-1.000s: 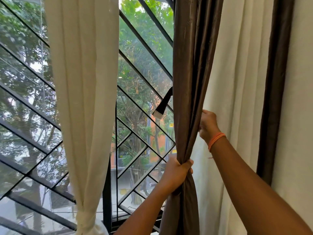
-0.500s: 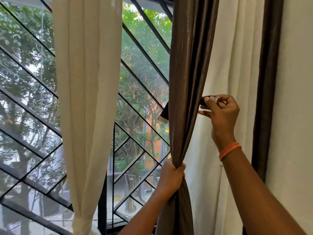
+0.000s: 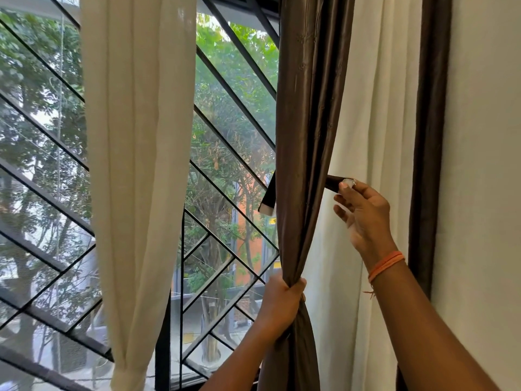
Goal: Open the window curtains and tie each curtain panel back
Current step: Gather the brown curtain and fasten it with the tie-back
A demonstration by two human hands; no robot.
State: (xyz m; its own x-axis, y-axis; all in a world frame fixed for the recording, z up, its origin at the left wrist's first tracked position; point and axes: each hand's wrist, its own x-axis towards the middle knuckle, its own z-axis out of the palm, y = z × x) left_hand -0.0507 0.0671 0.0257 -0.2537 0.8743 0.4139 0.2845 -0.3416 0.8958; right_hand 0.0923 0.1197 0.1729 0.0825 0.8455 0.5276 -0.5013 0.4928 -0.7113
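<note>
Curtain (image 3: 306, 136) is bunched tight in the left hand (image 3: 282, 300), the right hand (image 3: 363, 218) pinches the tie strap (image 3: 335, 183) — a weak pinch might drop it.

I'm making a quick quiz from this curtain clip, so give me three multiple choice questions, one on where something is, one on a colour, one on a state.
1. Where does the left hand grip the brown curtain?
A. lower than the right hand
B. higher than the right hand
C. at the top edge

2. What colour is the wristband on the right wrist?
A. blue
B. orange
C. green

3. What is the state of the tie-back strap?
A. fastened around the curtain
B. lying on the sill
C. one end pinched, the other end loose

Answers: 1 A, the left hand bunches the fabric below the right hand. 2 B, the band shows orange. 3 C, the fingers pinch one end while the other end hangs free on the curtain's window side.
</note>
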